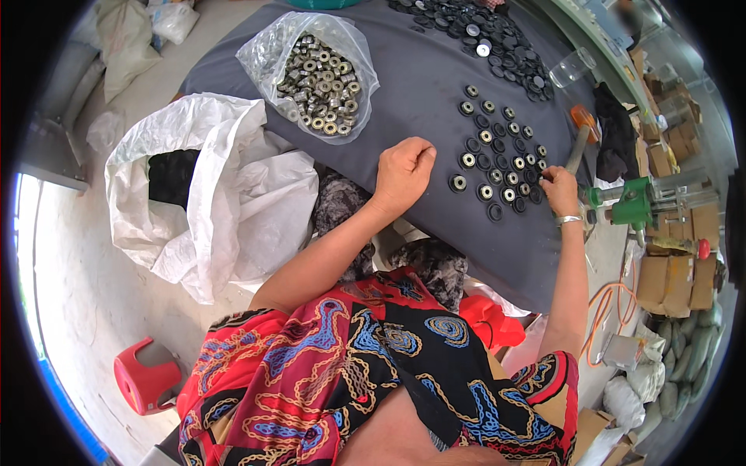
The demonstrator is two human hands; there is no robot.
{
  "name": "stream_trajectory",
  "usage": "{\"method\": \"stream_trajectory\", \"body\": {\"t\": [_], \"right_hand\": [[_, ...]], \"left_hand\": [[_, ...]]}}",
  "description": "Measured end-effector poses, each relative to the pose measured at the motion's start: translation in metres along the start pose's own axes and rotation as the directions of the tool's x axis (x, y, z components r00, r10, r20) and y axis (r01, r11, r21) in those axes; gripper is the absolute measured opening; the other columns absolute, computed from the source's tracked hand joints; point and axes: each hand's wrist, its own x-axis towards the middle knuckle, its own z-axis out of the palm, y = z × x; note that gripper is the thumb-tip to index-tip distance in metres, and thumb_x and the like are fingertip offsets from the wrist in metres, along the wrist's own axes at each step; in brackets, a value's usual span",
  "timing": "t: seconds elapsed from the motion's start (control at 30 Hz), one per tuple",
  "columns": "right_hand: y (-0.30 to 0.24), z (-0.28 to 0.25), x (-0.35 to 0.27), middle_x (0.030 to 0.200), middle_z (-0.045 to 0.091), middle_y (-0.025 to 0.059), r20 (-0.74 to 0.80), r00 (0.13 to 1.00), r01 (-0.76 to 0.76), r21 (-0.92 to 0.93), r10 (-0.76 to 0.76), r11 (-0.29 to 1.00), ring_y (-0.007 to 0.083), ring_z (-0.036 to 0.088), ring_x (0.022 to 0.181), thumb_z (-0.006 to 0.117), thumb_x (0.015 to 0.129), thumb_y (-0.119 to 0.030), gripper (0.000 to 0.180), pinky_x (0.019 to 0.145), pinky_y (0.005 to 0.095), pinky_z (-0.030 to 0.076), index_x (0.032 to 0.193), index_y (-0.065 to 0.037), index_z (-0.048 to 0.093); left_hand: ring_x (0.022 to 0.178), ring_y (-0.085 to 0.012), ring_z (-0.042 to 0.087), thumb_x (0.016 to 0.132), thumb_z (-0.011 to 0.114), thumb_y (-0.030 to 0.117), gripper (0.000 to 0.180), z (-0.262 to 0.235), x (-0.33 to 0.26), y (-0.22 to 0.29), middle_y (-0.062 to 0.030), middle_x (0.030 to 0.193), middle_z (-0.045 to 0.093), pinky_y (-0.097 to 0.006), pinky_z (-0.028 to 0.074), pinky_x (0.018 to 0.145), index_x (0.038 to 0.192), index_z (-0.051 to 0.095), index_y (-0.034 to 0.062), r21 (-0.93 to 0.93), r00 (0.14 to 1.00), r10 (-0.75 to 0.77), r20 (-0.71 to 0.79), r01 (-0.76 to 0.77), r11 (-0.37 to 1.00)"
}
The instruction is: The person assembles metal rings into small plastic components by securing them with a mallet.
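Observation:
My left hand (406,175) is closed in a loose fist above the dark cloth, left of the laid-out parts; whatever it holds is hidden. At the right edge of those parts, my right hand (559,191) pinches with its fingertips down among them; what is between the fingers is too small to make out. Several black rings (495,211) lie in loose rows, many with a shiny metal bearing (458,183) seated in the middle. Beyond my left hand, an open clear plastic bag (361,66) holds a heap of metal bearings (322,81).
A pile of black round parts (505,46) covers the table's far side, near a clear cup (573,68). Right of my right hand are an orange-handled tool (583,124) and a green press (633,202). A white sack (225,194) stands left, a red stool (144,377) beyond it.

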Motion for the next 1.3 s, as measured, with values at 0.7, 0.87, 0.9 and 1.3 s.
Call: {"method": "stream_trajectory", "body": {"t": [0.7, 0.87, 0.9, 1.3], "right_hand": [[-0.029, -0.023, 0.053, 0.079, 0.065, 0.0174, -0.246, 0.959, 0.135, -0.044, -0.141, 0.99, 0.0346, 0.064, 0.076, 0.063, 0.079, -0.011, 0.012, 0.069, 0.0417, 0.049, 0.083, 0.0, 0.066], [-0.018, -0.004, 0.116, 0.084, 0.07, 0.016, -0.186, 0.982, 0.003, 0.146, 0.024, 0.989, 0.0265, 0.068, 0.08, 0.066, 0.078, -0.012, 0.021, 0.074, 0.0358, 0.051, 0.096, -0.002, 0.07], [-0.008, 0.004, 0.13, 0.085, 0.07, 0.0157, -0.193, 0.98, -0.023, 0.149, 0.052, 0.989, 0.0267, 0.068, 0.081, 0.066, 0.078, -0.012, 0.021, 0.075, 0.0361, 0.051, 0.096, -0.002, 0.07], [0.016, 0.047, 0.202, 0.103, 0.067, 0.0197, -0.182, 0.976, -0.137, -0.1, 0.117, 0.986, 0.0358, 0.062, 0.1, 0.057, 0.079, -0.01, 0.03, 0.087, 0.0428, 0.048, 0.107, -0.009, 0.069]], "left_hand": [[0.066, -0.0324, 0.062, 0.083, 0.06, 0.008, 0.008, -0.005, -0.003, 0.001, -0.0142, 0.075, 0.064, -0.039, 0.048, 0.059, 0.08, 0.061, 0.0, -0.025, 0.999, -0.041, 0.031, 0.042, 0.999], [0.059, -0.0241, 0.059, 0.083, 0.062, 0.003, 0.005, -0.002, -0.001, 0.004, -0.0122, 0.071, 0.061, -0.032, 0.046, 0.055, 0.081, 0.061, -0.0012, -0.01, 0.999, 0.036, 0.004, -0.036, 0.999], [0.06, -0.0253, 0.06, 0.083, 0.062, 0.002, 0.004, -0.003, 0.0, 0.004, -0.0127, 0.071, 0.061, -0.033, 0.046, 0.055, 0.082, 0.061, -0.0009, 0.001, 0.999, 0.036, 0.018, -0.036, 0.999], [0.064, -0.0331, 0.06, 0.079, 0.061, 0.002, 0.002, -0.006, 0.003, 0.01, -0.0137, 0.072, 0.059, -0.039, 0.047, 0.056, 0.08, 0.059, 0.0015, 0.003, 0.997, -0.017, 0.071, 0.017, 1.0]]}}
